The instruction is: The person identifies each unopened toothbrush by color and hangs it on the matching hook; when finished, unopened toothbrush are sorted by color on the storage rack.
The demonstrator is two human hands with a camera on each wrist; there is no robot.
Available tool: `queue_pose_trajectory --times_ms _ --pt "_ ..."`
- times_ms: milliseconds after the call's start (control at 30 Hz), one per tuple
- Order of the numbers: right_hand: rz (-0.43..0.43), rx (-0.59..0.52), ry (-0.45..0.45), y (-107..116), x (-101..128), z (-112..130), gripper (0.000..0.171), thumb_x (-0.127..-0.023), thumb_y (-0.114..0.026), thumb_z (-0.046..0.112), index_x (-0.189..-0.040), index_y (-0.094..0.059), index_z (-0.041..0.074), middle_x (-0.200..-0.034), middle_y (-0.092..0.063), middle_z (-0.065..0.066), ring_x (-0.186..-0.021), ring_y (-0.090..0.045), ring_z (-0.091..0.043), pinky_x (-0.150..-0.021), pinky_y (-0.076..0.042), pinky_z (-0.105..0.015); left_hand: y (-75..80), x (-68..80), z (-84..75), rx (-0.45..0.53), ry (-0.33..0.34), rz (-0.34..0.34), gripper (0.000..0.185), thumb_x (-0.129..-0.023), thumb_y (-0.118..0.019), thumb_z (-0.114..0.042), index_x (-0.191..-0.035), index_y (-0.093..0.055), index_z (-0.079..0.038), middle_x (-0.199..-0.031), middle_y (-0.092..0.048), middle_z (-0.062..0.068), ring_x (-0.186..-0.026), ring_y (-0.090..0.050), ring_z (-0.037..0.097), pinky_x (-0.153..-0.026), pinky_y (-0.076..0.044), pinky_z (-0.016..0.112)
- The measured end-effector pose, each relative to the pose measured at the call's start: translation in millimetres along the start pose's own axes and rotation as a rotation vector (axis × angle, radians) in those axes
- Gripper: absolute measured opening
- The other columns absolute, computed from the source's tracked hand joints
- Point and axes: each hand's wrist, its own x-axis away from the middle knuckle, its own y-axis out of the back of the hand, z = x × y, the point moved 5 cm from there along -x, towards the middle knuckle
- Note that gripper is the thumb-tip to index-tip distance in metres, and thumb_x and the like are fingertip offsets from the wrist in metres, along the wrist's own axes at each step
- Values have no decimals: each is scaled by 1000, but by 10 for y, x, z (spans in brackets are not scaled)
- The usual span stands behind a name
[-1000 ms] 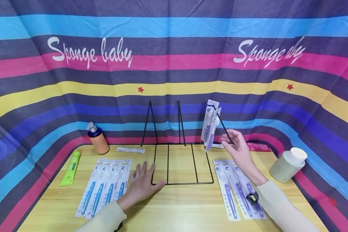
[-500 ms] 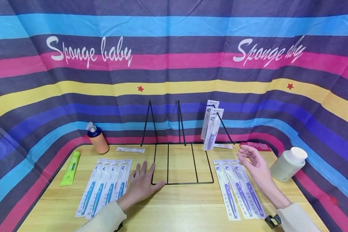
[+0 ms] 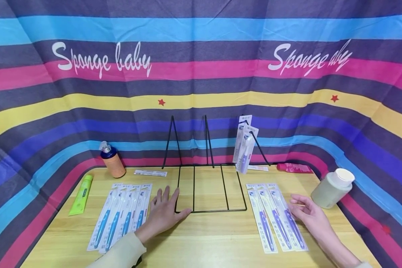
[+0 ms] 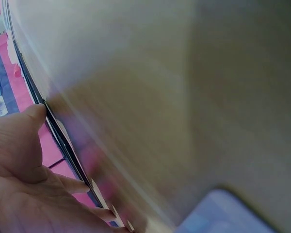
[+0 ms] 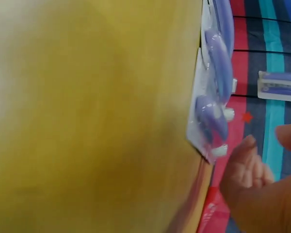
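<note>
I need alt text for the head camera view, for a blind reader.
A right hand reaches toward purple toothbrush packs lying on a wooden table, while the left hand rests flat beside a black wire rack holding hung packs.

Three purple toothbrush packs lie flat side by side on the wooden table, just right of the black wire rack, heads toward the backdrop. Two more purple packs hang upright on that rack's right hook.
</note>
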Motion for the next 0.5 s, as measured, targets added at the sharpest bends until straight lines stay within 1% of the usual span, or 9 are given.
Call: queue_pose_trajectory --times_ms 100,200,300,367,500 --pt "43 78 -121 47 0 -100 60 -106 -73 12 -151 -46 -18 -122 -69 -11 -92 -67 -3 -77 -61 -28 -2 1 3 8 -1 4 95 -99 -71 -65 -166 -44 -3 -170 -27 37 -155 -19 64 -119 -19 80" --pt "105 159 -190 72 -1 -161 62 -105 -75 15 -149 -48 -19 -118 -70 -11 -88 -64 -7 -72 -58 -28 -4 5 6 16 -1 8 95 -99 -71 -65 -166 -43 -2 -170 -26 37 -155 -18 64 -119 -18 80" --pt "149 210 -212 90 5 -185 59 -103 -76 15 -145 -52 -20 -107 -69 -5 -84 -60 -10 -66 -54 -27 -1 8 3 24 -3 11 95 -99 -71 -64 -166 -43 -2 -170 -26 37 -155 -17 65 -119 -18 80" --pt "163 224 -216 103 10 -189 56 -102 -77 15 -141 -56 -20 -100 -66 -2 -80 -58 -12 -63 -51 -26 1 7 1 26 -6 10 95 -99 -71 -64 -166 -43 -2 -170 -26 38 -155 -17 65 -119 -18 80" --pt "172 241 -226 122 24 -183 49 -102 -78 17 -133 -63 -18 -92 -63 -1 -76 -56 -13 -61 -48 -26 3 2 -1 23 -8 11 95 -99 -71 -63 -166 -43 -2 -170 -26 37 -155 -17 65 -119 -18 81"
